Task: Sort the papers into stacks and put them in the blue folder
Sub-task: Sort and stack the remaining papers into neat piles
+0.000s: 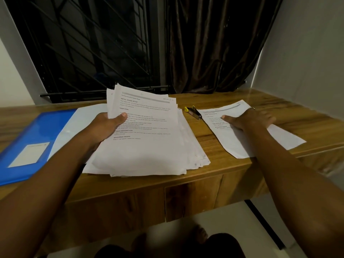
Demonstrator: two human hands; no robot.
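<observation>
Near centre: papers (pixel 149 138), one loose, light, floppy, slippery wad, uncountable, partly on the desk (pixel 214 185). Left hand (pixel 104 127) clamps its left edge, thumb on top; best gripped there. Right: right hand (pixel 249 119) flat, fingers spread, on one sheet (pixel 247 140). Left: one folder (pixel 31 142). Far: one stapler (pixel 193 112).

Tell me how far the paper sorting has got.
Early. Done: one sheet lies apart on the desk's right, under the flat right hand. In hand: the left hand grips the big unsorted stack. Left: sorting that stack and filing into the blue folder, which lies on the left.
</observation>
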